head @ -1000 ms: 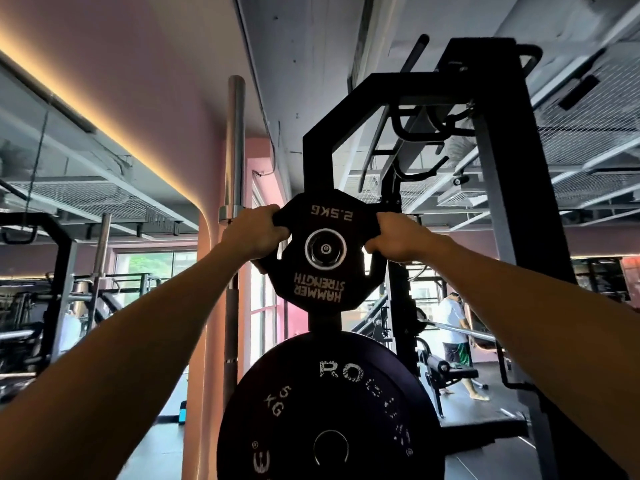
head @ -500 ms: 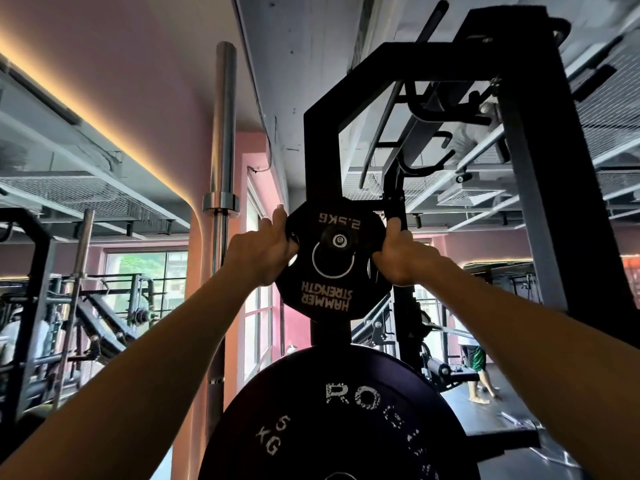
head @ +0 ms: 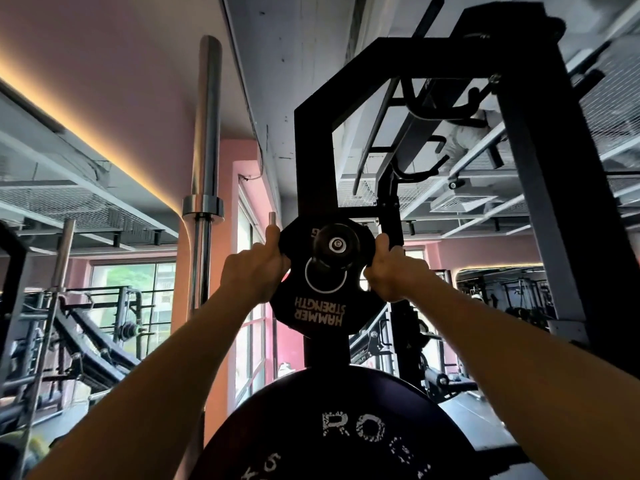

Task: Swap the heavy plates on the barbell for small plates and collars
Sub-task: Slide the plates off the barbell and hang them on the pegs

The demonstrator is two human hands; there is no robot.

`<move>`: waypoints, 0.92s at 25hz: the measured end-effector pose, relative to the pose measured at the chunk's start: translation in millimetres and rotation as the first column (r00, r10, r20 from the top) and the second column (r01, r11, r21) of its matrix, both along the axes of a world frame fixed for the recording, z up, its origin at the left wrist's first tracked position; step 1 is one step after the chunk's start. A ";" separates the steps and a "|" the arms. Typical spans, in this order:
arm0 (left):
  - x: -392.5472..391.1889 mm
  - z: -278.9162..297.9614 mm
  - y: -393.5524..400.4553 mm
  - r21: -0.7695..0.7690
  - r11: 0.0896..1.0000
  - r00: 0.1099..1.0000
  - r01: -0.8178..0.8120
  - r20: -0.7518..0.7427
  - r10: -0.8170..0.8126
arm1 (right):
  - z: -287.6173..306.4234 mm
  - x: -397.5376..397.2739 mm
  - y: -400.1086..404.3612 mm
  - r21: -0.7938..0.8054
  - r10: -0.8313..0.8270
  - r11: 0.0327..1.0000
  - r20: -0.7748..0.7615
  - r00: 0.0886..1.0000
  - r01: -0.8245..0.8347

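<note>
A small black 2.5 kg plate marked HAMMER STRENGTH hangs upside down in front of the black rack upright. My left hand grips its left edge and my right hand grips its right edge. The storage peg with its round end cap shows above the plate's centre hole, so the plate sits off the peg. Below it a large black 5 kg bumper plate stays on a lower peg, its lower part cut off by the frame.
The black rack frame rises around the plates, with a thick post on the right. A chrome barbell stands upright to the left. Other gym machines fill the left background.
Both hands have pulled the small plate toward me and lowered it off its peg; the peg's end now shows above the plate's hole. The view has tilted upward.
</note>
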State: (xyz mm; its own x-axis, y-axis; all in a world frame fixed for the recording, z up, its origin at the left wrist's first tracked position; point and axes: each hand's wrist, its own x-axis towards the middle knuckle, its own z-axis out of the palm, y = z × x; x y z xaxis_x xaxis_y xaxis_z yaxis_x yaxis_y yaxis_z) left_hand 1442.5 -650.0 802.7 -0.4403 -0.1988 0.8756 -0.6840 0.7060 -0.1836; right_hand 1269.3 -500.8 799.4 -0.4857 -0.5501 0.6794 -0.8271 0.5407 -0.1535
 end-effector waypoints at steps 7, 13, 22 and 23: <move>15.7 -18.5 12.5 0.174 0.980 0.994 0.093 0.034 -0.100 | -25.6 19.7 20.7 -0.005 0.059 0.998 0.134 0.989 -0.059; 47.9 -50.3 54.2 0.295 0.949 0.987 0.112 0.075 -0.140 | -52.9 28.4 71.8 0.102 0.134 0.985 0.076 0.988 -0.141; 93.6 -86.0 158.2 0.498 0.862 0.983 0.097 0.087 -0.162 | -93.4 55.4 174.5 0.160 0.267 0.948 0.065 0.962 -0.274; 100.2 -93.7 171.9 0.516 0.852 0.983 0.094 0.085 -0.160 | -100.2 58.6 185.9 0.173 0.276 0.942 0.082 0.958 -0.286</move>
State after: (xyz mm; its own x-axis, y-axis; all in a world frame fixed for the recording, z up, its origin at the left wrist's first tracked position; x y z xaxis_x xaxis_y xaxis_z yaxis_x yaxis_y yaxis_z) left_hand 1542.7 -478.1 709.0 -0.5876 -0.5359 0.6063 -0.5778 0.8024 0.1493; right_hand 1327.9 -314.9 699.1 -0.3276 -0.7809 0.5319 -0.9424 0.3105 -0.1245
